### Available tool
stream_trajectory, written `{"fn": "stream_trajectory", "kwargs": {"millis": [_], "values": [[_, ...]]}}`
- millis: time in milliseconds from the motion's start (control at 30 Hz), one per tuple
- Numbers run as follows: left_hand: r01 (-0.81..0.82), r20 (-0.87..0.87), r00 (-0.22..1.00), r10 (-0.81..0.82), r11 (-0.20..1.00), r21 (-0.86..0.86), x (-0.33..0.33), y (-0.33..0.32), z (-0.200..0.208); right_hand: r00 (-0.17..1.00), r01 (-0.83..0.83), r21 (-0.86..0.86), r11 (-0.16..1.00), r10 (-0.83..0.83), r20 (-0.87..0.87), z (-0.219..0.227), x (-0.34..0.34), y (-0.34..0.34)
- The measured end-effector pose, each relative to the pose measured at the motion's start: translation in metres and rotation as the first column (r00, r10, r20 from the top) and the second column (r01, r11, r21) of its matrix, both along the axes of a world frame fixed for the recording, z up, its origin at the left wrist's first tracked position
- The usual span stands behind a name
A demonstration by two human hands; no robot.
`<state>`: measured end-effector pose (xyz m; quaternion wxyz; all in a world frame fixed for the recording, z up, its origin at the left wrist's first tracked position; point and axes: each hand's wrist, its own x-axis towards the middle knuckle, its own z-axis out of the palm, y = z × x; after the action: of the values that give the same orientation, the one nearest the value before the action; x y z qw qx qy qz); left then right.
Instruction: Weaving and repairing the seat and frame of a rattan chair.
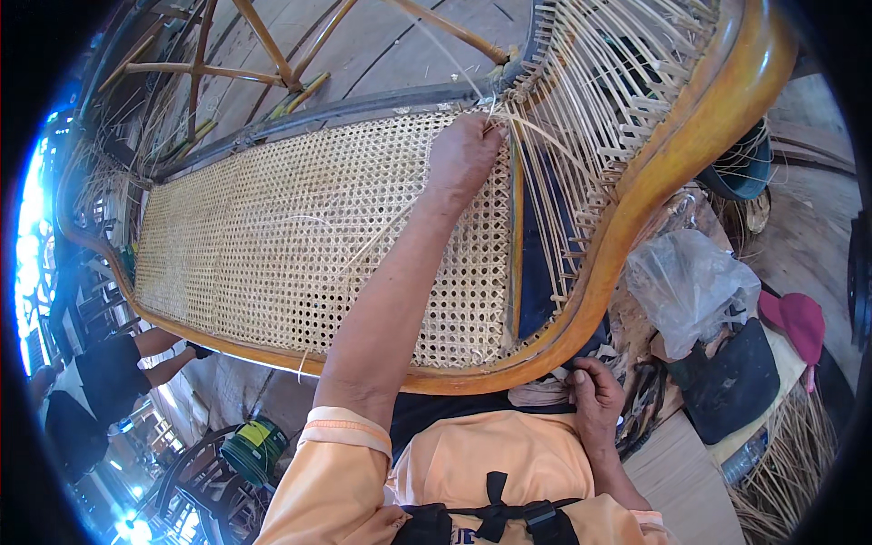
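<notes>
A long seat of woven cane webbing (300, 209) fills a curved wooden bench frame (572, 336) in front of me. My left hand (466, 159) reaches across it to the far right corner of the weave. Its fingers are pinched on a thin cane strand (536, 130), with loose ends trailing from there. My right hand (598, 397) is low by the near right bend of the frame, its fingers curled in and the thumb against them. Whatever lies in that grip is too small or hidden to tell. Partly strung cane (627, 100) spans the backrest or armrest on the right.
At the right lie a clear plastic bag (690, 282), a dark red cap (793, 325), a dark flat piece (731, 377) and a bundle of cane strips (790, 463). A green bucket (254, 450) stands lower left. Another person (109, 372) is at the left.
</notes>
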<state>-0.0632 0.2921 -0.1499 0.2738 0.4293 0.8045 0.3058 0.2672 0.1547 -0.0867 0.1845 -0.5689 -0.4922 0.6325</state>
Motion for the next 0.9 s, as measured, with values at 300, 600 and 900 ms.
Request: {"fn": "stream_trajectory", "kwargs": {"millis": [300,600,900], "values": [[0.077,-0.274,0.961,-0.044,0.991,0.111,0.009,-0.004,-0.008,0.996,0.072,-0.078,0.994,-0.076,-0.049,0.001,-0.007,0.005],[0.044,-0.177,0.984,-0.016,0.986,0.161,0.010,-0.006,-0.008,0.987,0.118,-0.127,0.985,-0.130,-0.096,0.003,-0.010,0.008],[0.020,-0.116,0.993,-0.008,0.995,0.102,0.008,-0.003,-0.007,0.985,0.122,-0.093,0.988,-0.132,-0.107,-0.003,-0.007,0.008]]}}
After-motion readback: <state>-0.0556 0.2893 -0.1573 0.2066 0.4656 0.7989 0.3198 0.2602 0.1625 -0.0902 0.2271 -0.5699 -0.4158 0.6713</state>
